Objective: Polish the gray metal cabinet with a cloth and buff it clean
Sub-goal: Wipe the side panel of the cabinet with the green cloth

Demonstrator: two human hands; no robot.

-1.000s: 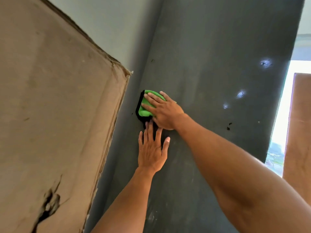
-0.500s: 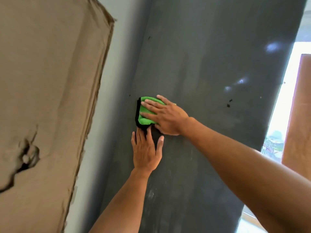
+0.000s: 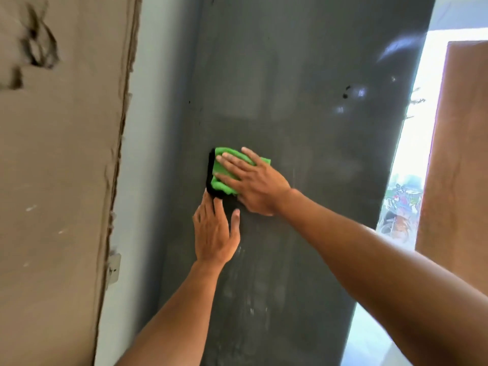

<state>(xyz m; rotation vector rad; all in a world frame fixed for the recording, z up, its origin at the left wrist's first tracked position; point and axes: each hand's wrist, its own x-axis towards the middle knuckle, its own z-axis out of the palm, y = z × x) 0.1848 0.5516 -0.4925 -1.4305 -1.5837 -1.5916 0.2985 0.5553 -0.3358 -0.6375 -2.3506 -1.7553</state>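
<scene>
Head view: the tall dark gray metal cabinet (image 3: 303, 133) fills the middle of the frame, its flat panel facing the person. A folded green cloth with a black edge (image 3: 219, 168) lies flat against that panel, near the cabinet's left edge and about halfway up the visible part. The right hand (image 3: 257, 182) presses the cloth to the metal, its fingers straight and spread over the green fabric, nothing curled round it. The left hand (image 3: 214, 233) rests flat on the cabinet just below the cloth, fingers straight and close together, the thumb out to the side; its fingertips touch the cloth's black lower edge. Pale streaky smears (image 3: 244, 286) mark the cabinet below the left hand, and two small dark specks (image 3: 346, 92) sit toward its upper right. Left of the cabinet stands a pale wall (image 3: 161, 101) with a small white fitting (image 3: 114, 268), then a large brown cardboard sheet with a ragged edge (image 3: 52, 180). Right of the cabinet is a bright opening (image 3: 414, 143), with a reddish-brown wooden panel (image 3: 456, 167) beyond it.
</scene>
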